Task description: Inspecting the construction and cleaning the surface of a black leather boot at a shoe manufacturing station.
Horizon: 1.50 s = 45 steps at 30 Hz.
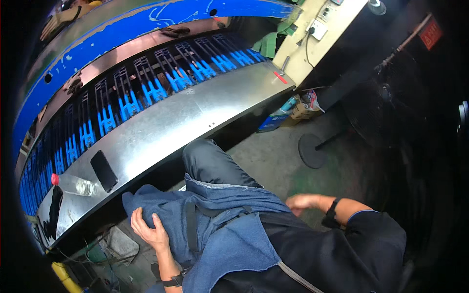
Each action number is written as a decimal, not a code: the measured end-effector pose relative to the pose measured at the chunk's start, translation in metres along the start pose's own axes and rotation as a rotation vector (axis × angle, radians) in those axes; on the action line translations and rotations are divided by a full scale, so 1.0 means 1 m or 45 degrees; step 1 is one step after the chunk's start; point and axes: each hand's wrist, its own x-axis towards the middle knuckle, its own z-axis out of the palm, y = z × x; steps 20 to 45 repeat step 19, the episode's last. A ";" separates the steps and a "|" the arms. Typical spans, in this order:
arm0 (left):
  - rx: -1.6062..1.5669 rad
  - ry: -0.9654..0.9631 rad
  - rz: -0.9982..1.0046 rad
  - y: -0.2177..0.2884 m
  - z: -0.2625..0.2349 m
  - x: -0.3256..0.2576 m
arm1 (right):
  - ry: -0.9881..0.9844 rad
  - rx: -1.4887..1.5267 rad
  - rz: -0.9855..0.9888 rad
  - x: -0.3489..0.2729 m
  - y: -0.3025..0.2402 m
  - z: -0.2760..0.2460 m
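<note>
My left hand [149, 229] rests on the blue cloth apron [234, 251] over my lap. Its fingers are spread a little and nothing shows in them. Beside my right hip is my right hand [302, 201], slightly blurred, with its fingertips turned down and partly hidden. No object can be made out in it. In front of my knees runs a metal bench ledge [161, 132]. On its left end lie a dark phone [104, 171], a clear bottle [75, 185] with a red cap, and a black cloth-like item [54, 211].
Behind the ledge stretches a row of dark metal parts with blue ends [129, 100], under a blue beam [161, 17]. A red-and-metal tool [280, 77] lies at the ledge's right end. Boxes [273, 121] and a fan base [311, 151] stand on the floor. Another person's hand [58, 22] shows beyond the beam.
</note>
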 end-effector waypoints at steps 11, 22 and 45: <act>-0.244 -0.425 0.007 0.044 0.010 0.079 | 0.741 0.306 -0.626 -0.064 -0.108 -0.122; 0.004 -0.885 0.371 0.116 0.104 0.202 | 1.681 -0.592 -0.502 -0.156 -0.115 -0.272; 0.004 -0.885 0.371 0.116 0.104 0.202 | 1.681 -0.592 -0.502 -0.156 -0.115 -0.272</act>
